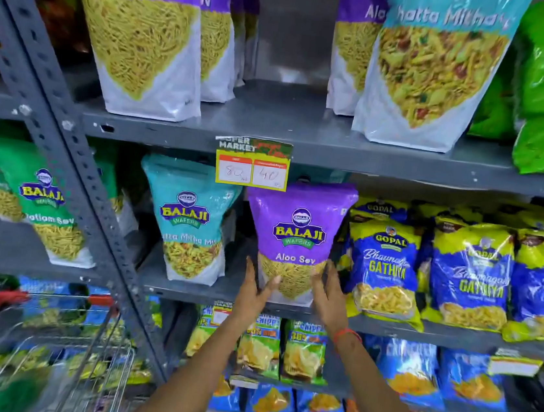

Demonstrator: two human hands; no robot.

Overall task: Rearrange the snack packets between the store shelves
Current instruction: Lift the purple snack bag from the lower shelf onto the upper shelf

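Observation:
A purple Aloo Sev packet [298, 229] stands upright on the middle shelf [207, 288]. My left hand [254, 292] presses its lower left side and my right hand [326, 295] its lower right side, so both grip its bottom. To its left stands a teal Khatta Mitha packet [188, 216]. On the upper shelf [274, 118] are more purple Aloo Sev packets [138, 31] at left and a large teal Khatta Mitha packet [436, 65] at right, with a gap between them.
Blue and yellow Gathiya packets [386, 263] crowd the shelf right of the held packet. A yellow price tag [253, 166] hangs from the upper shelf edge. A metal shopping trolley [78, 346] stands at lower left beside the grey shelf upright [75, 163]. Chip packets [305, 352] fill the lower shelves.

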